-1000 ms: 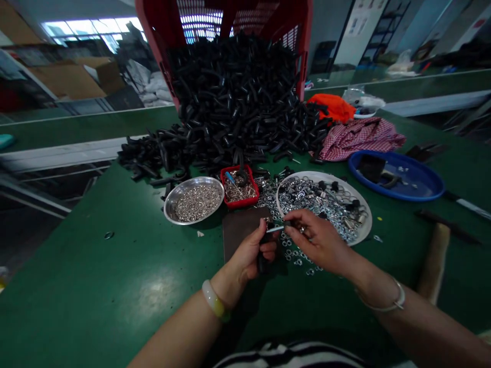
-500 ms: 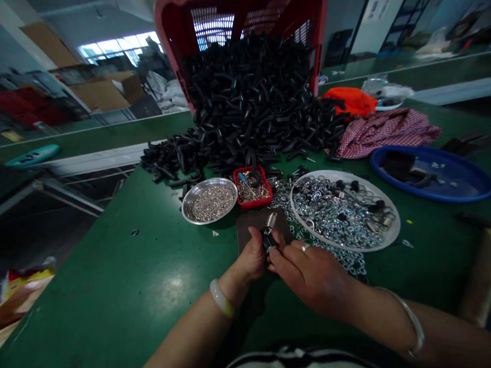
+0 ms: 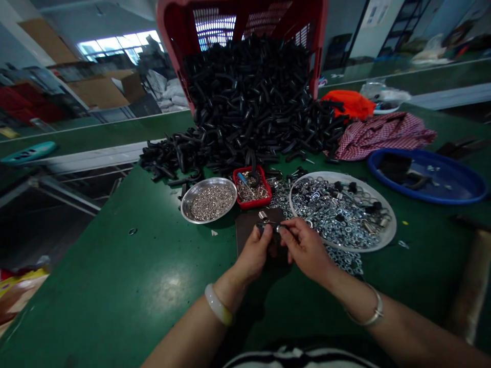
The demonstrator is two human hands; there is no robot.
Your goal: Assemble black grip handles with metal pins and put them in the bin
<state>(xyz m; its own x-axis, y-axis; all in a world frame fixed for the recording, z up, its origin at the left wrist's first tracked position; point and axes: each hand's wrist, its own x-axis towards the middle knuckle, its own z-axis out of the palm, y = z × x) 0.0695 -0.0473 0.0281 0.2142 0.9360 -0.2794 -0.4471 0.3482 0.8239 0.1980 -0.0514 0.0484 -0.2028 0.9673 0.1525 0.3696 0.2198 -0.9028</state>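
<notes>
Between my two hands is a small black part with a metal spring sticking up at its left end. My left hand is closed on its left end, thumb on top. The fingers of my right hand pinch its right end, where something shiny shows. A dark brown flat block lies under and behind my hands. Just beyond it stand a red tray of small metal pieces and a steel bowl of tiny rings. Fingertips partly hide the held part.
A white round tray of nuts and springs sits right of my hands, with loose nuts spilled beside it. Behind, black handles pour from a red crate. A blue tray, checked cloth and hammer are at the right.
The black part has turned from pointing toward me to lying sideways, its spring now shorter in view. My right hand has swung up and round to the part's right end.
</notes>
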